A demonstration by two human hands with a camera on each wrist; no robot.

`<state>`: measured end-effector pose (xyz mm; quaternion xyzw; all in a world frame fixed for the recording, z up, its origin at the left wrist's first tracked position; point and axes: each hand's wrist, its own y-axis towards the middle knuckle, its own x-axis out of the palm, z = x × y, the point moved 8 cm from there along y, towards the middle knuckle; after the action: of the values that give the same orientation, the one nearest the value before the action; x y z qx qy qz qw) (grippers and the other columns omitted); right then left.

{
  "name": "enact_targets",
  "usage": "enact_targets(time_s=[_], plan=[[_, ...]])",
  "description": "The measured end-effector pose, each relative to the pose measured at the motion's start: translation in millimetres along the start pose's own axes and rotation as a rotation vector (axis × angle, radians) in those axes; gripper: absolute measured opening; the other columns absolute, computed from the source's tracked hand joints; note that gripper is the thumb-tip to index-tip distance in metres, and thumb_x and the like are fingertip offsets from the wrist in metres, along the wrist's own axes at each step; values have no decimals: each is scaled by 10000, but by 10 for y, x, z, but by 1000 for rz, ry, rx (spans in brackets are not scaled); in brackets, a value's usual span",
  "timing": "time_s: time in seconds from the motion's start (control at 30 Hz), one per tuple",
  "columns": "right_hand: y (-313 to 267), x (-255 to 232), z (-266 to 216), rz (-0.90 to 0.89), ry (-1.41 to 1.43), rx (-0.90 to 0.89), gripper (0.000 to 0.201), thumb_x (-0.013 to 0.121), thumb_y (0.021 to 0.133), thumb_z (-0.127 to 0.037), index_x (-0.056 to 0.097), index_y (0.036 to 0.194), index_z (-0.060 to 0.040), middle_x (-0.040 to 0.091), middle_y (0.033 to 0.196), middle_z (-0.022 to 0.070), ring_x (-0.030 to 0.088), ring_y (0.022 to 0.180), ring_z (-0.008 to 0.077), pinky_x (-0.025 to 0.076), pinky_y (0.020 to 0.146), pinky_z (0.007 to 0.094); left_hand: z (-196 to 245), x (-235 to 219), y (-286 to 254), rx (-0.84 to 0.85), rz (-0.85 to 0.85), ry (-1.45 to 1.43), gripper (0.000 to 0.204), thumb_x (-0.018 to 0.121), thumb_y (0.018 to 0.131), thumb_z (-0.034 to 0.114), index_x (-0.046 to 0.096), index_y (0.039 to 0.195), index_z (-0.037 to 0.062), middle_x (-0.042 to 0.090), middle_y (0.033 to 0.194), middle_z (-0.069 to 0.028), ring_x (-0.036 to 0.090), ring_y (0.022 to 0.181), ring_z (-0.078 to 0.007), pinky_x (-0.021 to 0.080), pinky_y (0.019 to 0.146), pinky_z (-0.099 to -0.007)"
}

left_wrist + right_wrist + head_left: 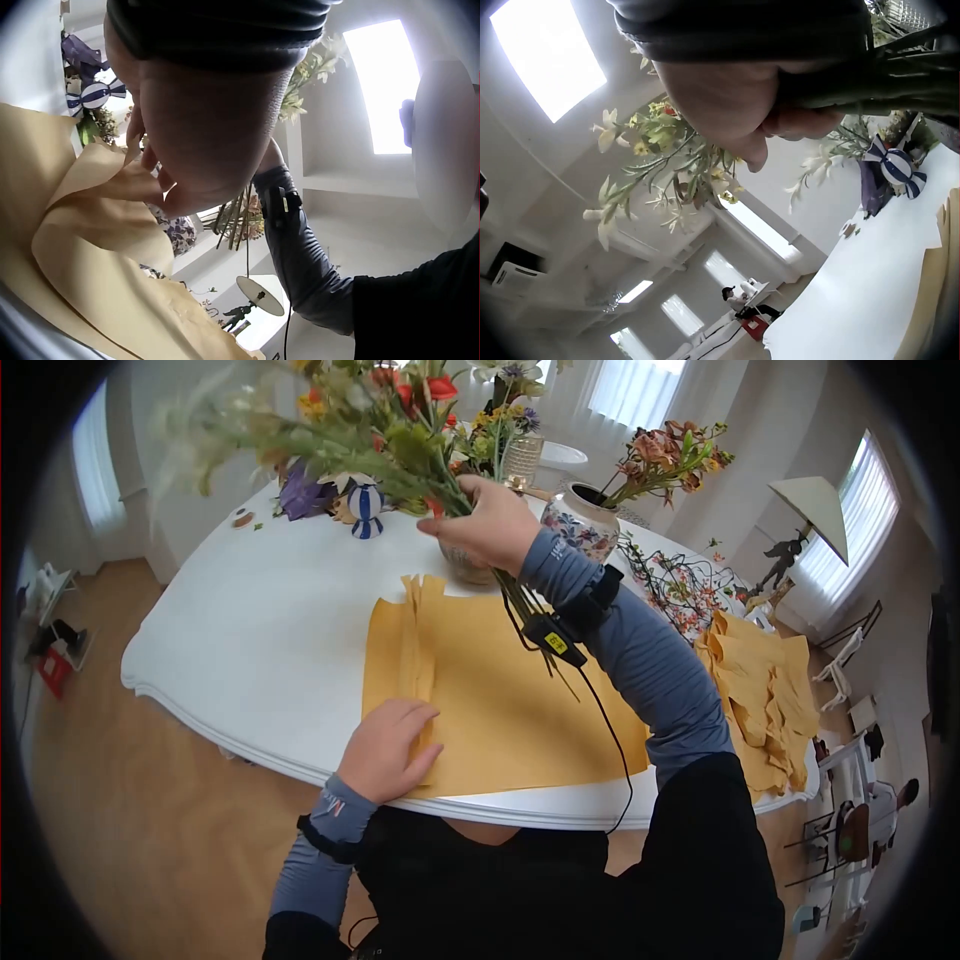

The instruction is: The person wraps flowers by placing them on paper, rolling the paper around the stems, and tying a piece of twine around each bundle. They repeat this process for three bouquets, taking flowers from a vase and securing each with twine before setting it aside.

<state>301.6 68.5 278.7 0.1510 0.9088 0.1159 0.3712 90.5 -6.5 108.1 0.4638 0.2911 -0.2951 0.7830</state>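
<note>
The right hand [490, 528] grips a bouquet of mixed flowers [400, 450] by its stems, above the table's middle; the blooms point to the upper left and the stem ends hang over yellow-brown paper [530, 700]. In the right wrist view, white lilies [611, 214] spread beyond the curled fingers. The left hand [385, 752] rests on the paper's left part at the near edge, beside a folded, pleated strip [418, 640]. The left wrist view shows the paper [97, 255] raised in folds near the left fingers, whose exact hold is hidden.
Behind the hands stand a floral vase [580, 525] with rust-coloured flowers [665, 460] and a blue-striped ornament [366, 510]. Thin flowering twigs [680, 585] and crumpled yellow paper [765, 690] lie on the right. A cable [622, 750] hangs from the right wrist. The white table [240, 650] has a curved edge.
</note>
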Motion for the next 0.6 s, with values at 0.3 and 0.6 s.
enact_targets(time_s=[0.3, 0.6], plan=[[-617, 992, 237, -463, 208, 97, 517, 725, 828, -171, 516, 1275, -16, 606, 805, 48, 567, 535, 109, 478, 499, 272, -568, 295, -41, -693, -298, 400, 445, 667, 846, 401, 615, 1031, 0, 694, 973, -220, 665, 960, -374, 506, 821, -478], [-828, 1466, 577, -394, 535, 288, 389, 720, 904, -171, 511, 1196, -24, 513, 740, 4, 495, 564, 79, 453, 483, 244, -777, 211, -506, -980, -350, 141, 519, 397, 957, 374, 709, 968, -42, 685, 991, -292, 643, 993, -473, 497, 923, -509]])
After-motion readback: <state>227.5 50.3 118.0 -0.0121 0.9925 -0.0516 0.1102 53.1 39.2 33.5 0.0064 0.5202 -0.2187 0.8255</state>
